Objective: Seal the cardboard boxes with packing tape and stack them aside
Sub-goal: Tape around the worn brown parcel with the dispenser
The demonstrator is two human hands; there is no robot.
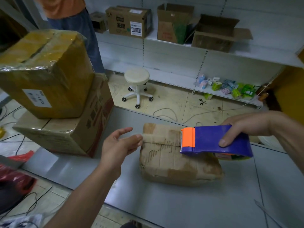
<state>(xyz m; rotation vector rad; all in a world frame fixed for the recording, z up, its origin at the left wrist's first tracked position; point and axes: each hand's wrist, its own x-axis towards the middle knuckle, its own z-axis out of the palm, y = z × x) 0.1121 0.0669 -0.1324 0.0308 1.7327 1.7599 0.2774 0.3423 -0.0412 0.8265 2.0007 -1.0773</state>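
Small cardboard box [172,163] lies flat on the grey table [197,203], just right of the left hand [118,143] and directly under the right hand [246,127]. Left hand: fingers loosely spread, tips at the box's left edge, nothing visibly pinched. Right hand wraps the blue tape dispenser [218,140], thumb on its side, orange cutter end toward the left hand, hovering over the box top. Box looks light, soft and crumpled, with bulging walls and old tape patches, so it likely caves under a hard press. Suggest a flat palm on top near the left edge, no side squeeze. Two stacked boxes [46,71] sit beyond the left hand.
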